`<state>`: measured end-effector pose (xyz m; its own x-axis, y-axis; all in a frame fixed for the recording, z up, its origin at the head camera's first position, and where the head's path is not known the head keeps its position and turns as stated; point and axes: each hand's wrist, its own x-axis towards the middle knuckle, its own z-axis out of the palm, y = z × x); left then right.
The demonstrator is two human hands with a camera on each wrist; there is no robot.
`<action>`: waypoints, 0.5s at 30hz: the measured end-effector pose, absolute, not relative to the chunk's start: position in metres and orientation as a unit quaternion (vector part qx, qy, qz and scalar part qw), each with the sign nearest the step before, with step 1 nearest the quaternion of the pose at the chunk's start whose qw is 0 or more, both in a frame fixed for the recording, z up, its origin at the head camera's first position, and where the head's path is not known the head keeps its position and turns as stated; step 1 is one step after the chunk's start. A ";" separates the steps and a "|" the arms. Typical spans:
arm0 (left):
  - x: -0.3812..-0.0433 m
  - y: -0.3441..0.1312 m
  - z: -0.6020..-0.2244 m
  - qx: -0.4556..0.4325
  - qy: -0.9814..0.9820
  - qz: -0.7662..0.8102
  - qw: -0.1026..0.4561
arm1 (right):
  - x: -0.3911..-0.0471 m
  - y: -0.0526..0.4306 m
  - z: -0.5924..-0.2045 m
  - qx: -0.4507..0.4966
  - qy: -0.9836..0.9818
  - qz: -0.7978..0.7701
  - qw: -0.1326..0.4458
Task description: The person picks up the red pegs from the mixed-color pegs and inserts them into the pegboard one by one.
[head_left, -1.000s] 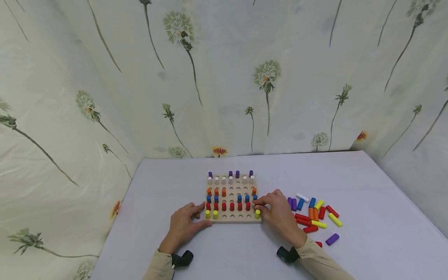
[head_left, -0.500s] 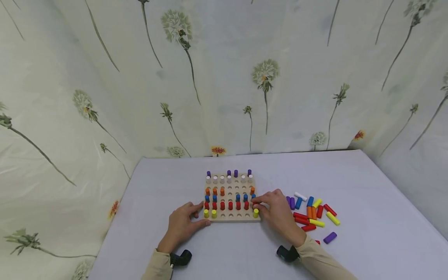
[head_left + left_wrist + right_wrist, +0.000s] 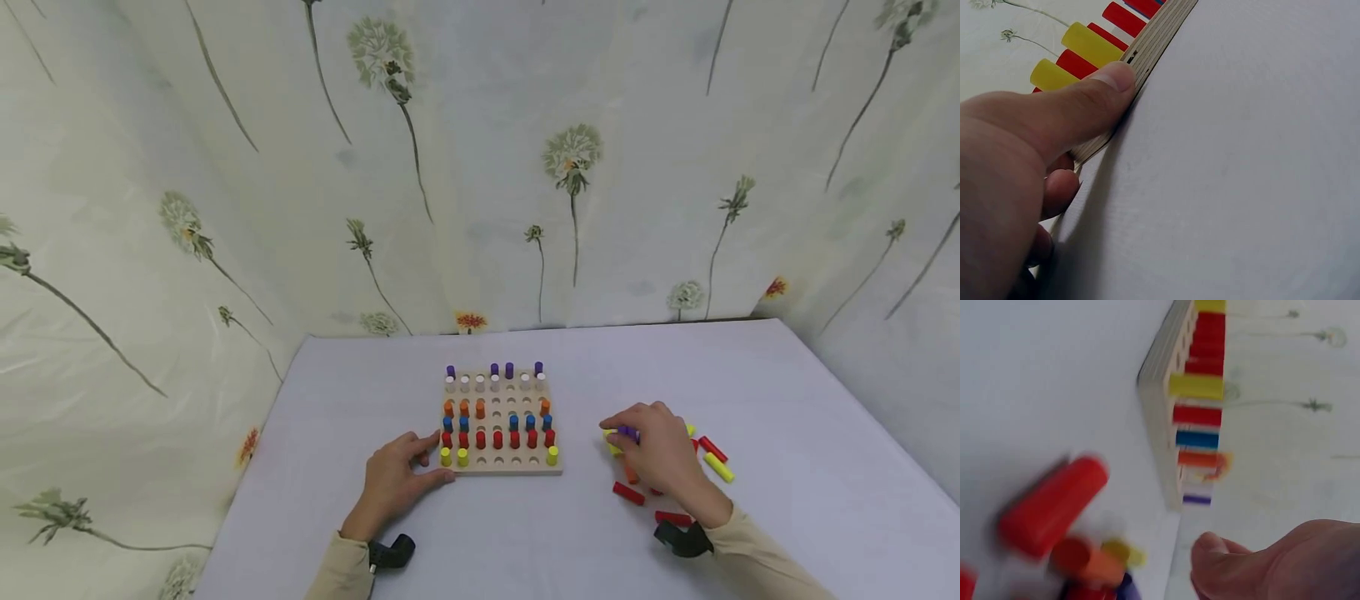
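A wooden pegboard (image 3: 515, 467) with rows of coloured pegs lies in front of me. My left hand (image 3: 396, 479) holds its near left corner, thumb along the front edge and index finger at the left side. My right hand (image 3: 663, 457) hovers over the loose pegs right of the board, thumb and index finger extended close together. No peg shows between those fingers in the right wrist view. Beneath them lie a yellow peg (image 3: 613, 446), an orange peg (image 3: 630, 472) and purple pegs (image 3: 628, 433). A red peg (image 3: 550, 438) stands at the right end of the red row.
Nearer me are loose red pegs (image 3: 628, 493). Beyond the right hand lie another red peg (image 3: 712, 449) and a yellow peg (image 3: 719, 467); the hand hides part of the pile. A flowered cloth (image 3: 480, 208) hangs behind the white table (image 3: 360, 375).
My right hand has let go at the right end of the red row, leaving a red peg standing there, and has moved right over the loose pegs. The left hand keeps its place.
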<state>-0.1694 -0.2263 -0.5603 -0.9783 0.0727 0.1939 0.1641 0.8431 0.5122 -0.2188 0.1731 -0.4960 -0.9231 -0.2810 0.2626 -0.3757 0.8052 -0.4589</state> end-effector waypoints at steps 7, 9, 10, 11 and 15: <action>-0.167 -0.225 -0.557 -0.053 -0.956 -0.279 0.071 | -0.215 0.214 -0.497 0.141 -0.968 0.207 0.030; -0.168 -0.224 -0.557 -0.055 -0.956 -0.278 0.074 | -0.214 0.219 -0.499 0.136 -0.970 0.201 0.011; -0.168 -0.224 -0.557 -0.057 -0.956 -0.278 0.076 | -0.213 0.221 -0.500 0.134 -0.971 0.200 0.003; -0.168 -0.224 -0.558 -0.057 -0.956 -0.278 0.077 | -0.212 0.223 -0.502 0.134 -0.971 0.199 -0.002; -0.169 -0.226 -0.558 -0.056 -0.955 -0.281 0.074 | -0.213 0.223 -0.506 0.128 -0.972 0.198 -0.012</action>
